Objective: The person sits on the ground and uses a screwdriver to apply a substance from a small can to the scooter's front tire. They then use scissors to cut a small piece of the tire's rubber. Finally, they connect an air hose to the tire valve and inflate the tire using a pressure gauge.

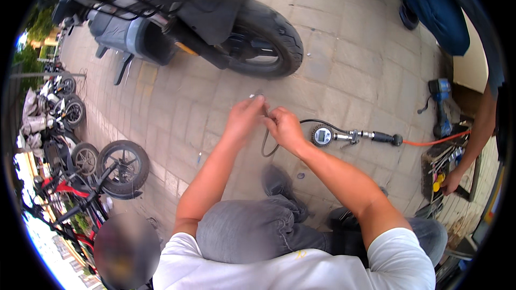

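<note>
Where paving [344,94] spreads before you, a scooter [131,37] stands ahead; one hard tug on the black hose [312,120] could drag the tyre inflator [323,135] lying to your right. Farther right, a tool tray [426,178] holds metal tools [444,159]. Your right hand [285,129] seems to pinch the hose; your left hand [245,116] is too blurred to tell its grip.

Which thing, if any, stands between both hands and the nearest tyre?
Nothing visible does: from the left hand and right hand to the tyre, only paving shows. The black hose curves off rightward to the gauge.
</note>
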The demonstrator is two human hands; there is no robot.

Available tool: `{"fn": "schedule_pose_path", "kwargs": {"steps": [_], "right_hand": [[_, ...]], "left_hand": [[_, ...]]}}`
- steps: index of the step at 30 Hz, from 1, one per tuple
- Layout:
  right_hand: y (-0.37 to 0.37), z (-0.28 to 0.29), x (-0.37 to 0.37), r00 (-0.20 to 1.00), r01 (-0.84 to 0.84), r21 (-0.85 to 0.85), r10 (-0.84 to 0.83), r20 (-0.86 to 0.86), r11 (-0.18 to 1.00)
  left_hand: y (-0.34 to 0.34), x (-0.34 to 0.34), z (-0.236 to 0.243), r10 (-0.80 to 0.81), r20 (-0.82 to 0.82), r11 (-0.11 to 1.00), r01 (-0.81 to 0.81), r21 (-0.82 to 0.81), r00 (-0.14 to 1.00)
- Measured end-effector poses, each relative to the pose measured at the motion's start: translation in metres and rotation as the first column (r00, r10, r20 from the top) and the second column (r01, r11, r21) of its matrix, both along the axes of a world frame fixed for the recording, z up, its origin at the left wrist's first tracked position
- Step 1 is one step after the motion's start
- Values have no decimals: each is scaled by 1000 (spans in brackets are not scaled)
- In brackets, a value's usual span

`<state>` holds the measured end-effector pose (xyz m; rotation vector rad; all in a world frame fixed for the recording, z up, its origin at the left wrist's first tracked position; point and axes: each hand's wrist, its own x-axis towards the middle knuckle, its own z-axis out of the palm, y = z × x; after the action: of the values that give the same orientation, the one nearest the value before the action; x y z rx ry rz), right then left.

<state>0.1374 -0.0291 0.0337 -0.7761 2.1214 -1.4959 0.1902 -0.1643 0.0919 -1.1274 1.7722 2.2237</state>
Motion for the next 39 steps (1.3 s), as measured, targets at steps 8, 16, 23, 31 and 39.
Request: {"fn": "schedule_pose_path", "kwargs": {"steps": [8,16,23,31,39], "right_hand": [[-28,-48,2,976,-199,14,197,98,980],[19,-59,-6,959,-263,214,232,162,941],[24,-51,-57,917,-45,272,-68,392,961],[-1,-48,-60,878,-39,285,-103,467,958],[-13,-49,-52,868,-66,273,-79,490,960]], "left_hand": [[-65,21,-41,418,-315,868,-271,417,852],[-178,1,-95,112,-449,987,-152,-54,887],[-187,-31,-107,357,-510,913,-178,367,783],[-189,-51,-114,279,-527,939,-114,323,803],[-182,-66,-118,417,-501,883,-207,421,758]]}}
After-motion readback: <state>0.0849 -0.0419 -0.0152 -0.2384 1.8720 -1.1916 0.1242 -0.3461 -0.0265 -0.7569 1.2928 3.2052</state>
